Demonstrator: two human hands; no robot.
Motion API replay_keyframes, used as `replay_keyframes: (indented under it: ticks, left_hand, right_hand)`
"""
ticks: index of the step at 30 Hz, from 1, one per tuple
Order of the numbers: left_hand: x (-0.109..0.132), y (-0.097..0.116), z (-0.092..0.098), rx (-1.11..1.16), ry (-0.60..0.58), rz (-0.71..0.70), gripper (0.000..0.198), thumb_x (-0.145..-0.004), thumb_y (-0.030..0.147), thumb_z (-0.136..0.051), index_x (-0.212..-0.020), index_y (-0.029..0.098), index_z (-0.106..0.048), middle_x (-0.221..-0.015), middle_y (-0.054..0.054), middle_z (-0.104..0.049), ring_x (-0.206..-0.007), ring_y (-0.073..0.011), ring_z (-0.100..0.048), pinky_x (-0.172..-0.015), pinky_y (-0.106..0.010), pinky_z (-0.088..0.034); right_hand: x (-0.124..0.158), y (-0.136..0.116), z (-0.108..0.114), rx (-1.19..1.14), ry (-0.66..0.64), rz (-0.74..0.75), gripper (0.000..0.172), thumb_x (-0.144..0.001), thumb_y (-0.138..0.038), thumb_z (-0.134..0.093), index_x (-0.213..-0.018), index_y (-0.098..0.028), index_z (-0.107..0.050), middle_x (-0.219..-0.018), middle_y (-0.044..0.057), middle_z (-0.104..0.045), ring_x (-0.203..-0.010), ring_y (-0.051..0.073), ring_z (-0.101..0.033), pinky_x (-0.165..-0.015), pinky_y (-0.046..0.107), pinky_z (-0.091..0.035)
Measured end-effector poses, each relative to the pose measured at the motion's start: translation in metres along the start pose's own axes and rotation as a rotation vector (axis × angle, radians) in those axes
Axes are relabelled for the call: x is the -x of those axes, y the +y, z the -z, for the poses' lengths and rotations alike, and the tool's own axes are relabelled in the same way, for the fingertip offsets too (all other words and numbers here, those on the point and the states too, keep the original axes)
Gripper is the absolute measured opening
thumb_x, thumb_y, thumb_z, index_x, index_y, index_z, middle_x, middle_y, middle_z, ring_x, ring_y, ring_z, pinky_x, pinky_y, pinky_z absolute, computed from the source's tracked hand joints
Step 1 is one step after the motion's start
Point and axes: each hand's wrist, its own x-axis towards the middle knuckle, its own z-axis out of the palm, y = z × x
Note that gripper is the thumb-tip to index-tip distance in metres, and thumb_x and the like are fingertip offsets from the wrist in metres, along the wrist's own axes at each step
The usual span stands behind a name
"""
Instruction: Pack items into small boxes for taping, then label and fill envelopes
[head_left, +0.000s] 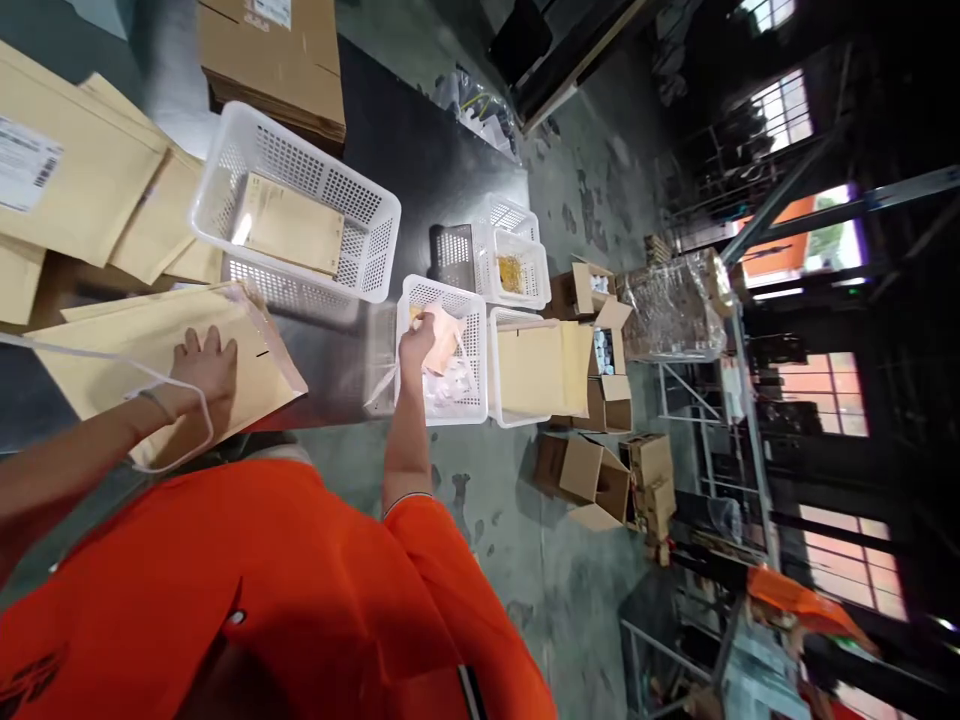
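My left hand [204, 375] lies flat with fingers spread on a tan mailing envelope [259, 335], which sits at the table's near edge. A thin white cord loops over that wrist. My right hand [417, 342] reaches into a small white perforated basket [481, 385]. Its fingers are closed on the edge of a pink paper-like piece [444, 338]. Beneath that piece, crumpled whitish-pink plastic packets [452, 385] fill the basket. A larger white basket [375, 207] just beyond holds tan envelopes [292, 225].
More labelled envelopes [82, 150] pile up at left. Flat cardboard [281, 60] is stacked at the back. Another basket [517, 415] holds envelopes; a smaller one [536, 275] holds yellow bits. Open cartons [596, 475] stand on the floor. A person in orange [795, 595] is at far right.
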Motion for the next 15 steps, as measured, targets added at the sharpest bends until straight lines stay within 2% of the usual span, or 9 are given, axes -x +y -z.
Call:
replay_keyframes:
  ticks: [2,5,7,8,10,15]
  left_hand:
    - [0.000,0.010,0.001,0.025,0.024,-0.031,0.071,-0.100,0.030,-0.070,-0.166,0.009,-0.053,-0.178,-0.033,-0.033,-0.161,-0.0542,-0.028,-0.121,-0.066,-0.042]
    - [0.001,0.021,-0.001,0.072,0.022,-0.059,0.063,-0.105,0.033,-0.064,-0.167,0.020,-0.058,-0.175,-0.030,-0.037,-0.155,-0.0524,-0.034,-0.116,-0.066,-0.044]
    - [0.002,0.024,-0.003,0.062,0.031,-0.047,0.062,-0.105,0.035,-0.064,-0.166,0.023,-0.061,-0.175,-0.029,-0.037,-0.154,-0.0534,-0.034,-0.114,-0.066,-0.045]
    - [0.003,0.024,-0.004,0.052,0.038,-0.042,0.062,-0.106,0.036,-0.064,-0.166,0.023,-0.061,-0.176,-0.029,-0.036,-0.155,-0.0537,-0.033,-0.114,-0.066,-0.045]
    - [0.003,0.022,-0.005,0.043,0.037,-0.036,0.062,-0.107,0.038,-0.064,-0.167,0.025,-0.061,-0.178,-0.029,-0.032,-0.157,-0.0534,-0.031,-0.115,-0.066,-0.044]
    - [0.004,0.019,-0.009,0.079,0.042,-0.039,0.063,-0.108,0.037,-0.063,-0.169,0.022,-0.056,-0.184,-0.028,-0.027,-0.162,-0.0531,-0.026,-0.118,-0.070,-0.041]
  right_hand:
    - [0.023,0.002,-0.019,0.177,-0.155,0.027,0.006,-0.098,-0.021,-0.074,-0.100,-0.023,-0.069,-0.090,0.000,-0.072,-0.092,0.020,-0.070,-0.091,0.029,-0.056]
    - [0.069,0.001,-0.084,0.395,-0.527,0.132,0.013,-0.099,-0.028,-0.080,-0.111,-0.023,-0.079,-0.117,0.005,-0.081,-0.114,0.023,-0.074,-0.102,0.029,-0.056]
    - [0.093,0.000,-0.121,0.503,-0.681,0.185,0.018,-0.103,-0.028,-0.076,-0.120,-0.025,-0.082,-0.134,0.005,-0.081,-0.123,0.024,-0.073,-0.106,0.029,-0.056]
    - [0.101,0.000,-0.132,0.554,-0.724,0.196,0.020,-0.105,-0.027,-0.073,-0.123,-0.025,-0.082,-0.137,0.005,-0.081,-0.125,0.025,-0.073,-0.106,0.030,-0.056]
    - [0.109,-0.001,-0.143,0.629,-0.769,0.212,0.023,-0.107,-0.022,-0.067,-0.123,-0.023,-0.083,-0.137,0.006,-0.081,-0.124,0.025,-0.074,-0.106,0.031,-0.056]
    - [0.120,-0.005,-0.145,0.661,-0.826,0.292,0.018,-0.107,-0.015,-0.066,-0.116,-0.018,-0.081,-0.132,0.008,-0.081,-0.119,0.024,-0.073,-0.103,0.029,-0.056]
